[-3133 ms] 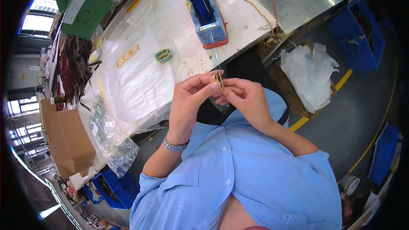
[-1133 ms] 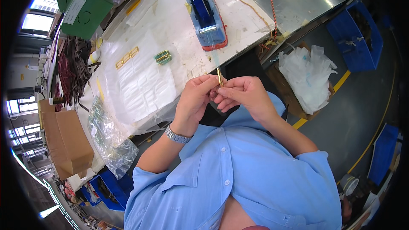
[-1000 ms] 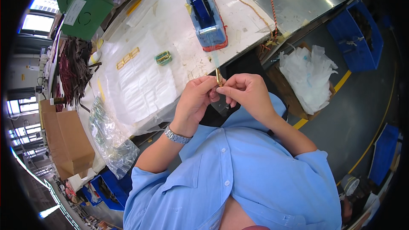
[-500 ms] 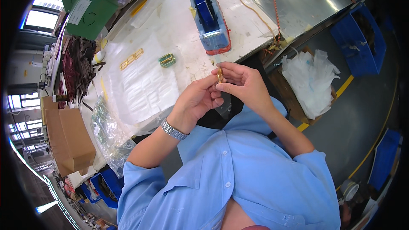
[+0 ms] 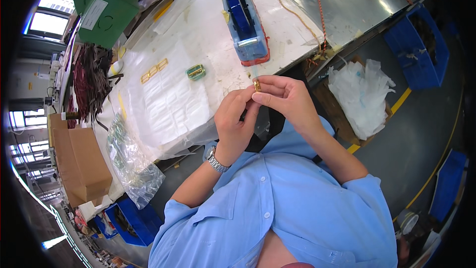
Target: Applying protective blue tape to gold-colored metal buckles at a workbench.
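Observation:
A small gold metal buckle [image 5: 257,86] is pinched between the thumb and fingers of my right hand [image 5: 293,103]. My left hand [image 5: 235,119], wearing a steel watch, has its fingers closed against the buckle's left side. Their tips are partly hidden. Just beyond my hands, a blue tape dispenser [image 5: 254,48] stands near the table's edge. A gold buckle with green film around it [image 5: 196,72] lies on white sheeting [image 5: 171,104] left of my hands. Farther left lies a flat row of joined gold frames [image 5: 154,71].
A clear plastic bag [image 5: 134,164] hangs over the table's near-left edge, beside a cardboard box [image 5: 82,164]. On the right, a carton holds white plastic scraps [image 5: 362,97]. A green machine housing [image 5: 106,7] stands at the far left, and a blue crate [image 5: 419,47] at far right.
My left hand has turned over, its back now showing, and its wrist has shifted right. My right hand keeps its pinch on the buckle with little movement.

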`<state>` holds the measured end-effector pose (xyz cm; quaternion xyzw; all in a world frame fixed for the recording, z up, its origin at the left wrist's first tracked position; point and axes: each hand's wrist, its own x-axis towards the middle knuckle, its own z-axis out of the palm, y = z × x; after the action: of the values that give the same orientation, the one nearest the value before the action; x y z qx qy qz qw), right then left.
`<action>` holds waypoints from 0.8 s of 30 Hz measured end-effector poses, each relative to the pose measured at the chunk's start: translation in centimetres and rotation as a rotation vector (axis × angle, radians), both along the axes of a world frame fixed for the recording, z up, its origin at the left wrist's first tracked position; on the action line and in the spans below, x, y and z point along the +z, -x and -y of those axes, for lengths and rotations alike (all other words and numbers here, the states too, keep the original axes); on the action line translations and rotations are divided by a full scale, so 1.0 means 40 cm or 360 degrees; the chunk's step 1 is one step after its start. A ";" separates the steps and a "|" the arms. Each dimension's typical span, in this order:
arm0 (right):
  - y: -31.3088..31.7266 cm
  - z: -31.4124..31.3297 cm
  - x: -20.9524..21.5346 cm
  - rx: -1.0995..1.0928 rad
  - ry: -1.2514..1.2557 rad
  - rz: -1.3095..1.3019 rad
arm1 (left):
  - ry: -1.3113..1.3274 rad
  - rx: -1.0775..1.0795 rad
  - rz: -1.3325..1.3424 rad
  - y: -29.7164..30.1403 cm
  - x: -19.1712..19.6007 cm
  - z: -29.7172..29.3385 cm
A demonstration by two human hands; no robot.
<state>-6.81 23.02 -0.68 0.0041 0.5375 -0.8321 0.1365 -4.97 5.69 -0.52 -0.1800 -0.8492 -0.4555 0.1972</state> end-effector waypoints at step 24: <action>0.066 0.003 -0.027 0.0020 -0.0165 -0.0330 | -0.0663 -0.0525 0.1742 0.265 0.140 0.093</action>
<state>-9.47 22.91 -1.77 -0.0784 0.5912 -0.7982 0.0850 -15.57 1.98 5.08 -0.0067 -0.6813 -0.6630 -0.3102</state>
